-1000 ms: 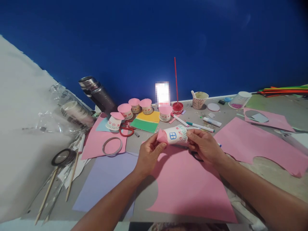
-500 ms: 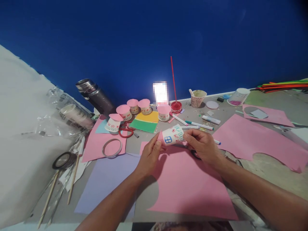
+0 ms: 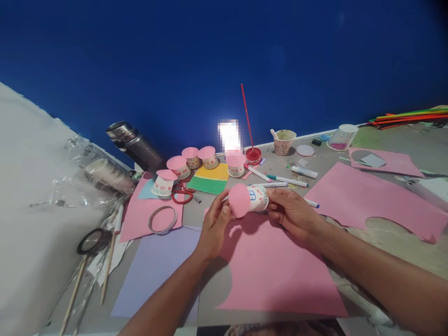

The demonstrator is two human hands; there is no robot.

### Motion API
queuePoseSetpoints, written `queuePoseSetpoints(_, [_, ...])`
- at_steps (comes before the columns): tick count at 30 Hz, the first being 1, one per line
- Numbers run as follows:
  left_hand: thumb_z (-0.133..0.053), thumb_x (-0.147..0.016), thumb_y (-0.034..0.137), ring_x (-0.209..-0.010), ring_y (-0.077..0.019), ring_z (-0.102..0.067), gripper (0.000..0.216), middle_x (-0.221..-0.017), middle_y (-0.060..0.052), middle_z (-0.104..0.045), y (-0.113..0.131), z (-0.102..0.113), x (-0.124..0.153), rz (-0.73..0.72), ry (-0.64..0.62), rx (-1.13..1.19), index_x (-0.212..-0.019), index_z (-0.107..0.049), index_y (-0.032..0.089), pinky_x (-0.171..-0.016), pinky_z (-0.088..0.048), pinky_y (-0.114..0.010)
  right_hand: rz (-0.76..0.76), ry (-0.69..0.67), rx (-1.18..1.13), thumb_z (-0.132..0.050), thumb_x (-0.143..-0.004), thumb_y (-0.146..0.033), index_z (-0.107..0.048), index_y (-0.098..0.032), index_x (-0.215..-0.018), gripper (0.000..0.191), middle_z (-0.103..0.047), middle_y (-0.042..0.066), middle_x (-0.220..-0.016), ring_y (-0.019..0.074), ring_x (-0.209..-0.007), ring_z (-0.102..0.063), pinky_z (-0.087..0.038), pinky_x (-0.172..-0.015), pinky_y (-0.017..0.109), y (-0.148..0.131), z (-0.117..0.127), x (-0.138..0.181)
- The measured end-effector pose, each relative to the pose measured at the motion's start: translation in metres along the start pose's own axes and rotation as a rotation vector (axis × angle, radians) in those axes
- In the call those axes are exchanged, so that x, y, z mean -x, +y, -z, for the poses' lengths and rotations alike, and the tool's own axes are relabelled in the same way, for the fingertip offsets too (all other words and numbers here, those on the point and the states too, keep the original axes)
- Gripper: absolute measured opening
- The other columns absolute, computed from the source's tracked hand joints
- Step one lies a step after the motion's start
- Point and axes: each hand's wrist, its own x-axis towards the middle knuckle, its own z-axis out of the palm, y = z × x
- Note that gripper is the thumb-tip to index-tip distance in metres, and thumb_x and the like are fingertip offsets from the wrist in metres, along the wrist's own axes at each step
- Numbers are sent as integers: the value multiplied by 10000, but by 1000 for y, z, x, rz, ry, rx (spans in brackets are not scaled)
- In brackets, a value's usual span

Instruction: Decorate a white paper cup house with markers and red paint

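Between my two hands a small paper cup (image 3: 259,198) lies on its side above the table, drawn with a blue window, red flowers and green grass. A round pink paper disc (image 3: 239,200) covers its left end and faces me. My left hand (image 3: 215,224) is closed on the edge of this disc, thumb in front. The fingers of my right hand (image 3: 292,210) grip the cup's right end. Below them lies a large pink sheet (image 3: 280,270) with a curved cut at its left. Several similar decorated cups with pink discs, one of them a cup (image 3: 235,166), stand behind.
Red-handled scissors (image 3: 182,195), a tape roll (image 3: 163,219) and a lilac sheet (image 3: 157,270) lie left. A dark flask (image 3: 136,147) leans by the wall. Markers (image 3: 287,181), a glue tube (image 3: 304,172) and a brush cup (image 3: 284,143) are behind my right hand.
The cup has been turned in my hands, so its pink disc now faces me and the blue window has swung to the right. The view has shifted slightly.
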Motion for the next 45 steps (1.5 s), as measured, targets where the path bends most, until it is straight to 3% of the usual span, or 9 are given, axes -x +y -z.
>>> queuePoseSetpoints(4, [-824, -819, 689, -1387, -336, -593, 871, -1560, -163, -590, 2, -1, 0, -63, -57, 31, -1531, -537, 276, -1055, -575, -438, -80, -19, -77, -909, -715, -385, -579, -197, -781, 386, -447, -66, -639, 48, -518, -338, -264, -439, 149, -1, 0, -1])
queuePoseSetpoints(7, [-947, -717, 559, -1446, -347, -540, 934, -1574, -142, -574, 4, -4, 0, -83, -116, -38, -1514, -544, 285, -1165, -500, -480, -129, -24, -106, -886, -718, -343, -591, -191, -778, 337, -450, -60, -639, 54, -524, -347, -258, -438, 153, 1, -1, 0])
queuePoseSetpoints(12, [-978, -647, 387, -1267, -351, -638, 782, -1321, -143, -714, 4, -8, -3, -72, -64, -236, -1335, -654, 202, -1118, -513, -505, -204, -48, -140, -854, -735, -282, -582, -174, -737, 293, -443, -60, -642, 44, -520, -323, -267, -443, 145, 5, -6, 4])
queuePoseSetpoints(18, [-1013, -578, 450, -1302, -345, -614, 871, -1344, -146, -688, 3, -5, -5, -81, -59, -64, -1330, -667, 180, -1089, -528, -440, -260, -45, -149, -819, -772, -248, -607, -155, -747, 232, -457, -54, -644, 44, -520, -335, -288, -432, 138, 9, -8, 4])
queuePoseSetpoints(23, [-1023, -535, 500, -1305, -355, -604, 948, -1358, -159, -671, 0, -3, -4, -29, -43, -44, -1357, -668, 187, -1003, -576, -411, -272, -56, -127, -813, -772, -246, -597, -168, -718, 235, -455, -58, -608, 50, -514, -329, -284, -428, 145, 11, -10, 4])
queuePoseSetpoints(28, [-995, -565, 504, -1336, -342, -594, 900, -1379, -157, -674, -5, -1, -6, -90, 17, -103, -1349, -682, 191, -1053, -543, -391, -242, -68, -58, -829, -760, -296, -591, -174, -711, 272, -457, -59, -595, 51, -516, -331, -277, -441, 150, 12, -13, 6])
queuePoseSetpoints(34, [-923, -642, 394, -1286, -311, -619, 690, -1339, -111, -678, 7, 0, -8, -179, 79, -288, -1275, -725, 206, -1107, -490, -400, -60, 25, 187, -836, -749, -298, -680, -183, -751, 193, -505, -50, -561, 66, -471, -362, -226, -413, 189, 11, 0, -2])
queuePoseSetpoints(38, [-900, -649, 342, -1258, -307, -620, 559, -1275, -95, -664, 11, 3, -11, -178, 97, -414, -1174, -755, 215, -1114, -469, -419, 170, 119, 459, -820, -745, -300, -779, -196, -942, 227, -652, -14, -650, 104, -513, -485, -330, -459, 229, 7, 18, -15])
queuePoseSetpoints(45, [-915, -656, 251, -1293, -334, -600, 616, -1309, -109, -652, 4, 7, -11, -105, 16, -547, -1239, -717, 224, -1155, -440, -483, 392, 99, 819, -711, -833, -352, -778, -209, -969, 209, -723, 16, -768, 191, -711, -632, -471, -653, 316, 4, 20, -13])
